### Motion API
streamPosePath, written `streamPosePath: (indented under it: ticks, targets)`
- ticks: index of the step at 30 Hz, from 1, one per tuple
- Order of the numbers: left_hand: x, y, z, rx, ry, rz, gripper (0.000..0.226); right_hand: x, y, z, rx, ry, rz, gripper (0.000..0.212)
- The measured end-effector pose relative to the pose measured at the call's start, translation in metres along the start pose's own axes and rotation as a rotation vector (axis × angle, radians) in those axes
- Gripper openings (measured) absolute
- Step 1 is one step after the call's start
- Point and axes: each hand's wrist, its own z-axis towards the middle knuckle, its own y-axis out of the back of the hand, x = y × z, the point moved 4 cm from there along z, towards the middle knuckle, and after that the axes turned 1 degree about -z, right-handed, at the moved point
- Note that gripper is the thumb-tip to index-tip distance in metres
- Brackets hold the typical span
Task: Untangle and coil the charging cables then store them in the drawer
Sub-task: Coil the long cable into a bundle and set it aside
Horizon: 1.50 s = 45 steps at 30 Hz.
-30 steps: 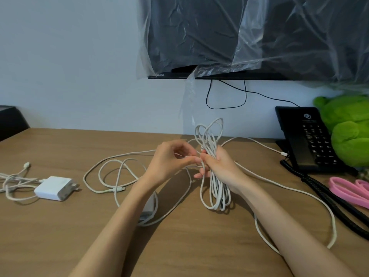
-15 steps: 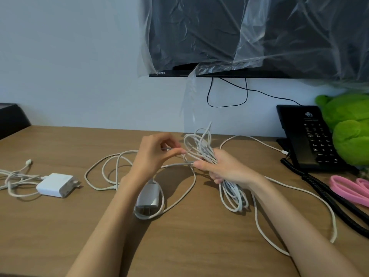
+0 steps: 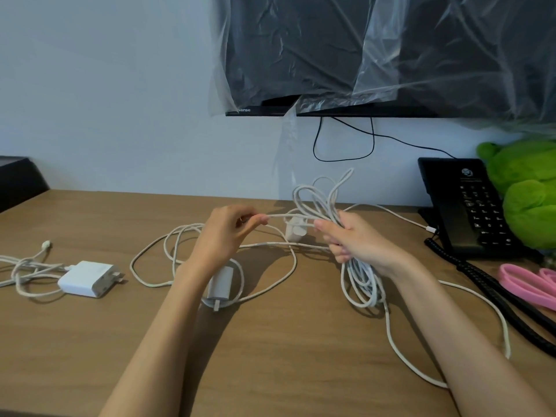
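the coiled white charging cable (image 3: 358,284) was gripped at its middle by the right hand (image 3: 361,240), whose fingers were curled tight round the bunched loops. the bundle stood roughly upright, with loops fanning above the fist towards the back edge and hanging down onto the brown wooden desk (image 3: 270,356). the left hand (image 3: 227,233) pinched one free white strand (image 3: 288,215) between thumb and fingertips, and the strand ran level from hand to hand. loose cable trailed towards the desk's front right corner. a small white plug charger (image 3: 221,285) lay beside the left forearm, and a white square power adapter (image 3: 87,278) lay near the left edge.
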Motion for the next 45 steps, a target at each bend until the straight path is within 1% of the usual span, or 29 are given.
streamPosePath:
  ticks: [4,6,9,11,12,13,15,17,19,21,25,27,32,36,40,41,43,44,45]
  targets:
    - [0.012,0.002,-0.002,0.033,0.086,0.069,0.027,-0.001,0.007,0.002,-0.143,-0.008,0.039,0.024]
    - [0.016,0.005,-0.003,0.047,0.125,0.087,0.029,-0.002,0.007,0.003,-0.2,0.003,0.049,0.019]
    - [0.017,0.006,-0.004,0.074,0.131,0.16,0.027,-0.002,0.008,0.004,-0.281,0.008,0.068,0.013]
    - [0.018,0.008,-0.004,0.084,0.135,0.206,0.024,-0.002,0.01,0.004,-0.336,0.019,0.092,0.016]
    - [0.018,0.009,-0.003,0.073,0.136,0.177,0.022,-0.001,0.011,0.004,-0.364,0.025,0.095,0.017]
    - [0.017,0.012,-0.002,0.043,0.134,0.106,0.021,0.0,0.013,0.003,-0.39,0.035,0.085,0.018]
    - [0.011,0.017,-0.001,-0.048,0.149,-0.123,0.018,0.004,0.015,0.002,-0.427,0.069,0.052,0.02]
    - [-0.001,0.02,0.0,-0.122,0.176,-0.341,0.015,0.012,0.015,0.0,-0.443,0.127,0.072,0.019]
    - [-0.01,0.019,0.001,-0.162,0.229,-0.518,0.013,0.022,0.017,-0.004,-0.46,0.186,0.126,0.017]
    - [-0.013,0.016,0.001,-0.148,0.275,-0.612,0.014,0.032,0.019,-0.009,-0.467,0.24,0.16,0.02]
    - [-0.013,0.007,0.002,0.039,0.193,-0.47,0.013,0.046,0.025,-0.015,-0.469,0.332,0.201,0.018]
    - [-0.011,0.006,0.003,0.082,0.152,-0.419,0.012,0.048,0.026,-0.017,-0.477,0.358,0.239,0.016]
    - [0.001,0.002,-0.001,0.196,0.094,-0.143,0.016,0.05,0.029,-0.017,-0.473,0.406,0.279,0.016]
    - [-0.002,0.01,-0.005,0.137,0.1,-0.031,0.016,0.047,0.03,-0.017,-0.49,0.405,0.31,0.019]
    - [0.009,0.021,-0.007,0.075,0.118,-0.025,0.012,0.043,0.029,-0.016,-0.526,0.383,0.358,0.017]
    - [0.015,0.023,-0.006,0.06,0.128,-0.021,0.013,0.042,0.029,-0.015,-0.539,0.371,0.361,0.018]
    - [0.019,0.027,-0.007,0.059,0.113,0.028,0.026,0.039,0.029,-0.015,-0.56,0.344,0.36,0.019]
    - [0.018,0.028,-0.007,0.062,0.092,0.046,0.028,0.037,0.03,-0.014,-0.569,0.329,0.353,0.02]
    - [0.016,0.028,-0.007,0.062,0.08,0.06,0.024,0.035,0.03,-0.013,-0.577,0.314,0.337,0.022]
